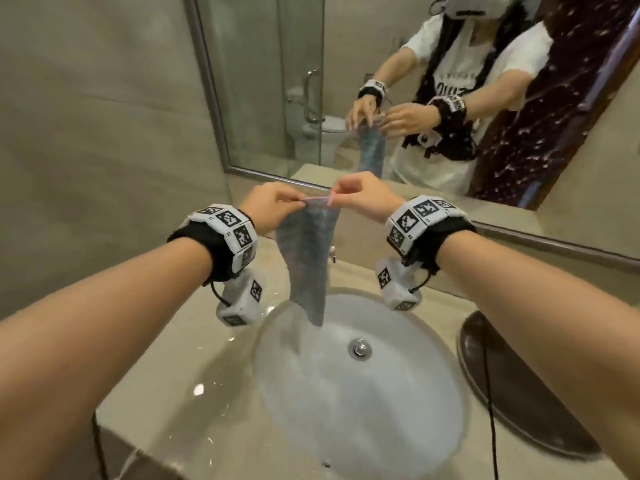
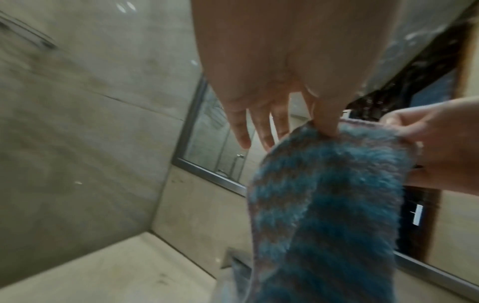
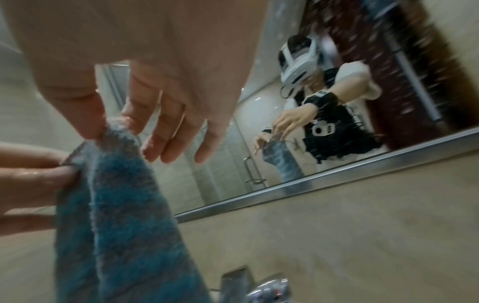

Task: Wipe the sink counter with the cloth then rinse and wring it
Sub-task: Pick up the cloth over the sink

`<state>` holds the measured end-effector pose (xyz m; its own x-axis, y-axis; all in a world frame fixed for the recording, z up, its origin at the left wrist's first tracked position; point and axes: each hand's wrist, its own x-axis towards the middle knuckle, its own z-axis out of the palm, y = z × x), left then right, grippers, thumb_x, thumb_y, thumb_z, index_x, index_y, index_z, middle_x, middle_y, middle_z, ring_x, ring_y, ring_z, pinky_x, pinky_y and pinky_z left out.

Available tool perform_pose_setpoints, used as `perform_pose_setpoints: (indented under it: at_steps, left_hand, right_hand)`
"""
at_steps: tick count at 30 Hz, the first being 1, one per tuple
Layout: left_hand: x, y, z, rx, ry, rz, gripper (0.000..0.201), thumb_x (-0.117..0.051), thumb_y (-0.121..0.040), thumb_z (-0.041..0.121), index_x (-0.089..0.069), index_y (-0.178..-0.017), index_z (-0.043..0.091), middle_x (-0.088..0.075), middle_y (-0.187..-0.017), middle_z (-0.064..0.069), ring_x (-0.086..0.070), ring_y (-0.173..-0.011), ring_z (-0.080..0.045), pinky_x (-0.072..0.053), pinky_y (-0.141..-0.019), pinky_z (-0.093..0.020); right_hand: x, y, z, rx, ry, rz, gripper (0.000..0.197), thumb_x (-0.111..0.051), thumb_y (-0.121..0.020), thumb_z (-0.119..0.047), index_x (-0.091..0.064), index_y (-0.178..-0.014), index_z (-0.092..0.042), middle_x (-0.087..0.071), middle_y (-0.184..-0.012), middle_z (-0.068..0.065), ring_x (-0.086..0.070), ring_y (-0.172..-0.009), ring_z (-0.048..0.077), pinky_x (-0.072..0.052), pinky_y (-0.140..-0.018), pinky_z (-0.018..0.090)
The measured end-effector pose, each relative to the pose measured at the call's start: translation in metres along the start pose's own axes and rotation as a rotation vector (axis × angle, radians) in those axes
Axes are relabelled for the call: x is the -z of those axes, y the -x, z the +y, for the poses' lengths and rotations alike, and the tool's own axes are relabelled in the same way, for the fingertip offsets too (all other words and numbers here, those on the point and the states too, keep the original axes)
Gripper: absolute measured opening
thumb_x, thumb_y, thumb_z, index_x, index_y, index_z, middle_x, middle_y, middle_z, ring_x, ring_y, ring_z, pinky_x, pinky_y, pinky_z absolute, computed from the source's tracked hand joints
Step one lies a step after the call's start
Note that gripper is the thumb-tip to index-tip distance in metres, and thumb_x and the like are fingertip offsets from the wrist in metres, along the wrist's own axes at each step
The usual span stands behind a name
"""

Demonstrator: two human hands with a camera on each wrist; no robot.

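Blue cloth (image 1: 308,258) pinched by left hand (image 1: 268,206), right hand (image 1: 360,199), above sink (image 1: 433,427).

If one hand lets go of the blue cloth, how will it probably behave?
The cloth likely stays floppy: pinched by the left hand and right hand, it hangs limp over the sink. Its looped pile suggests decent grip. Released, it would probably swing sideways.

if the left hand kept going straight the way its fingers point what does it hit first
Probably the mirror: the left hand, pinching the cloth, points its free fingers toward it. Depth is unclear.
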<state>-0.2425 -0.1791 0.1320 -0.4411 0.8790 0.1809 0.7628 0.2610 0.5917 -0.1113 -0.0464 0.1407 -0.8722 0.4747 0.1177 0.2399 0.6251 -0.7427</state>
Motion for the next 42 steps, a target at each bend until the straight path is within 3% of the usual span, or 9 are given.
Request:
perform_pose_setpoints:
  at_steps: [6, 11, 15, 17, 20, 30, 34, 38, 42]
  left_hand:
    - [0.055, 0.022, -0.070, 0.149, -0.096, 0.032, 0.022, -0.062, -0.088, 0.019, -0.071, -0.104, 0.007, -0.068, -0.102, -0.019, -0.058, -0.088, -0.021, -0.044, -0.084, -0.029]
    - [0.084, 0.032, -0.118, 0.206, -0.097, 0.058, 0.021, -0.060, -0.089, 0.018, -0.070, -0.099, 0.002, -0.069, -0.100, -0.020, -0.060, -0.092, -0.026, -0.039, -0.079, -0.025]
    - [0.089, 0.034, -0.155, 0.237, -0.093, 0.033, 0.023, -0.060, -0.089, 0.023, -0.068, -0.090, 0.001, -0.067, -0.088, -0.019, -0.053, -0.080, -0.019, -0.036, -0.071, -0.024]
    - [0.089, 0.032, -0.169, 0.242, -0.124, 0.038, 0.024, -0.062, -0.087, 0.027, -0.067, -0.089, 0.003, -0.062, -0.080, -0.011, -0.052, -0.079, -0.018, -0.034, -0.069, -0.022]
    - [0.094, 0.023, -0.188, 0.250, -0.151, 0.059, 0.023, -0.065, -0.084, 0.033, -0.065, -0.083, 0.009, -0.059, -0.077, -0.005, -0.052, -0.075, -0.017, -0.034, -0.068, -0.022]
    - [0.144, -0.019, -0.178, 0.094, -0.177, 0.210, 0.030, -0.066, -0.084, 0.035, -0.065, -0.087, 0.005, -0.059, -0.078, -0.008, -0.051, -0.075, -0.019, -0.038, -0.069, -0.027]
    - [0.126, 0.010, -0.190, 0.153, -0.274, 0.063, 0.030, -0.068, -0.082, 0.036, -0.069, -0.087, 0.007, -0.068, -0.084, -0.013, -0.059, -0.080, -0.024, -0.039, -0.070, -0.026]
    - [0.077, 0.065, -0.215, 0.316, -0.333, -0.168, 0.029, -0.068, -0.081, 0.036, -0.070, -0.090, 0.009, -0.070, -0.093, -0.013, -0.061, -0.087, -0.025, -0.039, -0.071, -0.025]
    - [0.036, 0.123, -0.235, 0.469, -0.297, -0.311, 0.026, -0.072, -0.078, 0.033, -0.071, -0.091, 0.010, -0.063, -0.078, -0.004, -0.056, -0.078, -0.017, -0.040, -0.069, -0.023]
  right_hand:
    - [-0.073, -0.042, -0.042, 0.114, -0.011, -0.055, 0.028, -0.067, -0.081, -0.010, -0.050, -0.063, -0.020, -0.057, -0.077, 0.008, -0.051, -0.072, 0.016, -0.040, -0.065, 0.023]
    - [-0.117, -0.072, -0.052, 0.064, -0.096, -0.181, 0.034, -0.073, -0.079, -0.013, -0.044, -0.062, -0.020, -0.047, -0.058, -0.003, -0.042, -0.049, 0.003, -0.034, -0.049, 0.013]
    - [-0.139, -0.094, -0.054, -0.009, 0.093, -0.333, 0.026, -0.072, -0.080, -0.027, -0.049, -0.069, -0.022, -0.053, -0.067, -0.007, -0.047, -0.049, -0.004, -0.037, -0.050, 0.010]
    - [-0.149, -0.104, -0.052, -0.061, 0.259, -0.359, 0.027, -0.067, -0.084, -0.037, -0.054, -0.070, -0.017, -0.052, -0.070, -0.001, -0.046, -0.057, 0.005, -0.034, -0.053, 0.019]
    - [-0.156, -0.120, -0.049, -0.087, 0.389, -0.246, 0.045, -0.061, -0.086, -0.045, -0.062, -0.077, -0.001, -0.051, -0.073, 0.009, -0.045, -0.067, 0.019, -0.031, -0.058, 0.027]
    - [-0.117, -0.139, -0.080, -0.006, 0.285, 0.130, 0.044, -0.063, -0.082, -0.048, -0.044, -0.055, -0.020, -0.044, -0.055, -0.004, -0.039, -0.053, 0.009, -0.030, -0.049, 0.023]
    - [-0.141, -0.116, -0.060, 0.002, 0.322, -0.013, 0.035, -0.063, -0.085, -0.041, -0.051, -0.065, -0.016, -0.043, -0.056, -0.005, -0.039, -0.055, 0.012, -0.031, -0.053, 0.027]
    - [-0.188, -0.077, -0.023, -0.025, 0.384, -0.247, 0.013, -0.059, -0.090, -0.024, -0.066, -0.086, -0.014, -0.055, -0.075, -0.001, -0.047, -0.076, 0.015, -0.032, -0.057, 0.022]
    - [-0.236, -0.044, 0.011, -0.020, 0.409, -0.518, 0.020, -0.059, -0.090, -0.017, -0.067, -0.101, -0.003, -0.062, -0.091, 0.009, -0.051, -0.085, 0.017, -0.039, -0.075, 0.026]
